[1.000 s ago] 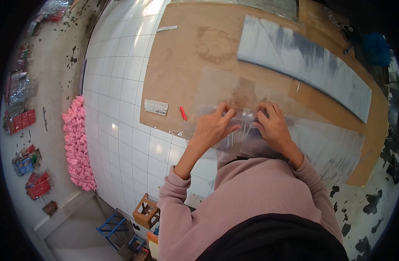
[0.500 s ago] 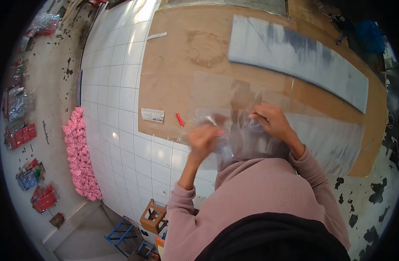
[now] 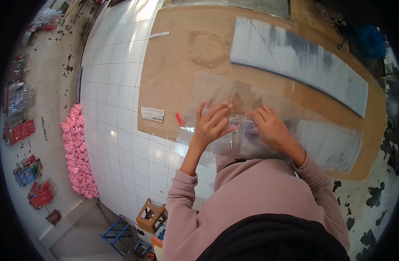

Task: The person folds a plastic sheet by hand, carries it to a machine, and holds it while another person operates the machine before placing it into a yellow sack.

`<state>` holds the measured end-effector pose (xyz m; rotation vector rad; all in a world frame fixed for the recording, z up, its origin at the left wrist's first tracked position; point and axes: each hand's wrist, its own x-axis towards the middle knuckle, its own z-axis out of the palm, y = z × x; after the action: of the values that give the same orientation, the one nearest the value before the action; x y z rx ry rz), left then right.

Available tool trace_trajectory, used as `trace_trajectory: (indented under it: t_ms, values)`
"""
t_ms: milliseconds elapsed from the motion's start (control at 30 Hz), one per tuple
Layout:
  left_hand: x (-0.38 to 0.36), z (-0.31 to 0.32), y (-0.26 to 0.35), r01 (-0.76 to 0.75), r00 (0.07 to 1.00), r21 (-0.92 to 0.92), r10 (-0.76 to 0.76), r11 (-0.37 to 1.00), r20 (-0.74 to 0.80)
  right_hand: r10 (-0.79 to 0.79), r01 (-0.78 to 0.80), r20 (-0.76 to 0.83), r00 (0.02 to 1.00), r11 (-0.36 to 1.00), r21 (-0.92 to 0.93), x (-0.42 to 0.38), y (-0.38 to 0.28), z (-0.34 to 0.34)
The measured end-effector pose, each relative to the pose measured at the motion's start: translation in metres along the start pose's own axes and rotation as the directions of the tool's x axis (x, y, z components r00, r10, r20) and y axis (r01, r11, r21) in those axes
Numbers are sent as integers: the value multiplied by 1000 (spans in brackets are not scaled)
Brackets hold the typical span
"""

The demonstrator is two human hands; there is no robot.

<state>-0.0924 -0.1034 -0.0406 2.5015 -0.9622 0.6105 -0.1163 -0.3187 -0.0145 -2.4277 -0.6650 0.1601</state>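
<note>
Clear plastic sheet (image 3: pixel 208 89) lies over the cardboard in front of my body, and more of it bunches up between my hands. My left hand (image 3: pixel 211 124) is over the sheet's left part with its fingers spread apart, holding nothing that I can see. Close by on the right, my right hand (image 3: pixel 271 128) has its fingers bent together at the plastic, pinching it near the fingertips. A grey-white streaked panel (image 3: pixel 330 145) shows under the plastic to the right of that hand.
The brown cardboard (image 3: pixel 173 69) carries a long grey-white slab (image 3: pixel 295 56), a white label (image 3: pixel 153 114) and a small red object (image 3: pixel 179 118). White tiles (image 3: pixel 121 87) run along the left. Pink bundles (image 3: pixel 80 152), a wooden stool (image 3: pixel 151 216) and a blue frame (image 3: pixel 116 235) stand beyond.
My left hand, blurred and closed before, has moved up and right and its fingers are spread. My right hand has shifted slightly, its fingers lower on the plastic.
</note>
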Motion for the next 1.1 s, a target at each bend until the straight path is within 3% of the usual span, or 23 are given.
trace_trajectory:
  t_ms: [100, 200, 300, 433, 500, 567, 600, 633, 667, 700, 733, 800, 900, 967, 1100]
  values:
    - [-7, 2, 1, -106, 994, -45, 106, 993, 5, -57, 62, 72, 996, 996, -66, -5, -1, -6]
    - [-8, 4, 7, -163, 986, 15, 163, 987, -43, -113, 108, -51, 992, 990, -90, -5, -7, -7]
    - [-10, 6, 8, -217, 975, 16, 218, 976, -43, 18, -17, 27, 999, 999, -52, -9, -9, -2]
    - [-15, 1, 10, -229, 972, 3, 229, 973, -49, -93, 92, 19, 995, 995, 35, -3, -1, -9]
    - [-23, -8, 9, -103, 992, -118, 93, 988, -89, -92, 96, -38, 995, 987, 126, -4, 4, -15]
    - [-46, -22, -4, 28, 980, -274, -80, 961, -180, -62, 107, -215, 975, 973, 203, -11, 17, -10]
    - [-67, -31, -22, 153, 939, -137, -187, 979, -287, -39, 116, -298, 954, 963, 243, -16, 23, -8]
    - [-96, -43, -40, 409, 814, -154, -436, 900, -384, 3, 74, -273, 962, 959, 273, -21, 26, -13]
    - [-116, -65, -59, 643, 664, -23, -572, 766, -481, 41, 38, -250, 967, 953, 300, -24, 29, -21]
    - [-122, -90, -70, 774, 530, 8, -642, 633, -554, 75, 3, -226, 971, 945, 328, -26, 31, -26]
    - [-130, -114, -81, 828, 481, 45, -667, 558, -569, 95, -31, -184, 978, 945, 325, -28, 33, -29]
    - [-127, -144, -87, 826, 483, -25, -731, 563, -483, 127, -93, -87, 988, 943, 319, -31, 35, -30]
    - [-119, -155, -76, 811, 561, 16, -771, 585, -302, 36, -2, -83, 996, 923, 384, -33, 33, -34]
    - [-115, -144, -67, 777, 614, -38, -769, 629, -179, 96, -46, -90, 991, 892, 450, -41, 35, -36]
    - [-113, -123, -41, 830, 554, -113, -831, 546, 57, 239, -164, -72, 968, 826, 540, -54, 33, -50]
